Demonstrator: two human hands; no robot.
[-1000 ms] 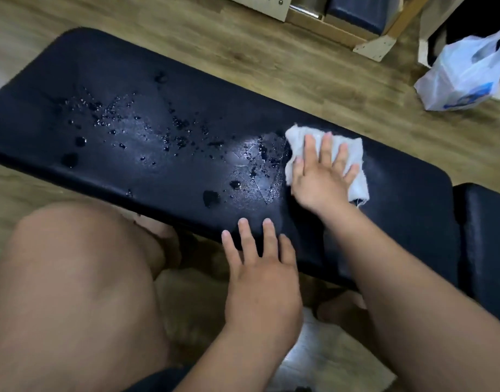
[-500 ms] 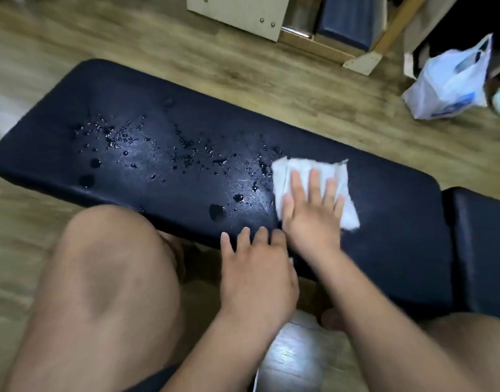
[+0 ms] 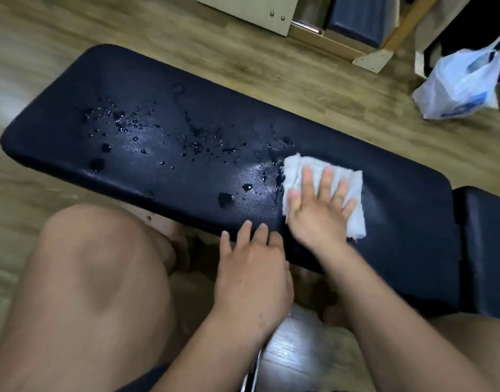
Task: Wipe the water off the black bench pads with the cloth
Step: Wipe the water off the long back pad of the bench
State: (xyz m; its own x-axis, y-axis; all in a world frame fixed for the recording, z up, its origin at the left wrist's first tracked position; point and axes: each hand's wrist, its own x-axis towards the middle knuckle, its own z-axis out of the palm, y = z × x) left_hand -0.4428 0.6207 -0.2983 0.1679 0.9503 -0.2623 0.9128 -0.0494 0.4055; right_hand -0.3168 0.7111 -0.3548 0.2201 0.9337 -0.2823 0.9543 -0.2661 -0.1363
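Note:
A long black bench pad [image 3: 158,89] runs from upper left to lower right, with a second black pad [image 3: 486,250] butting against it at the right. Water drops [image 3: 198,145] and small puddles speckle its left and middle. My right hand [image 3: 319,210] presses flat, fingers spread, on a folded white cloth [image 3: 299,168] near the pad's middle right. The pad to the right of the cloth looks dry. My left hand [image 3: 251,267] rests with straight fingers on the pad's near edge, just left of the right hand.
My bare knee [image 3: 96,278] sits below the pad's near edge. Wooden floor surrounds the bench. A white plastic bag [image 3: 464,80] lies at the right, and wooden furniture with a dark cushion [image 3: 362,18] stands at the top.
My right hand slid the cloth left and toward me along the pad, to beside the wet patch. My left hand stayed on the near edge.

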